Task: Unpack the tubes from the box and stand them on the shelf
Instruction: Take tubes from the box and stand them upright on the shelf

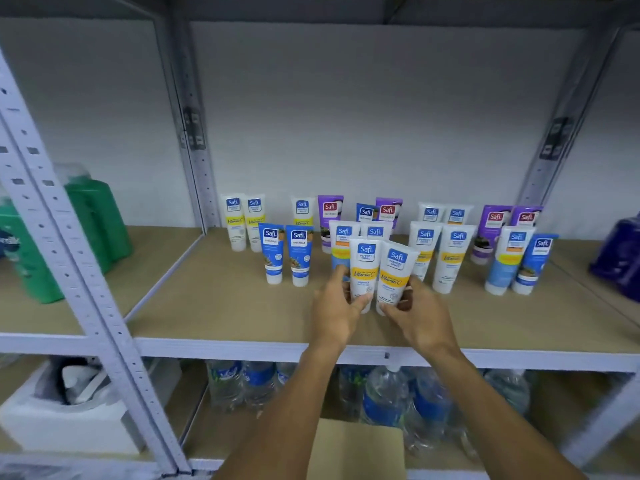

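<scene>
Two white tubes with yellow bands stand cap-down side by side near the front of the brown shelf (221,306). My left hand (334,308) grips the left white tube (363,271) low down. My right hand (420,313) grips the right white tube (394,275), which tilts slightly right. Behind them stand several more tubes: two blue tubes (287,254) at the left, purple tubes (330,213) at the back, and white and blue ones toward the right. A cardboard box (360,448) shows below between my forearms.
Grey metal uprights (86,271) frame the shelf bay. Green bottles (90,230) stand on the left shelf and a dark blue container (620,258) at the right edge. Water bottles (384,396) fill the lower shelf, with a white foam box (69,420) at lower left.
</scene>
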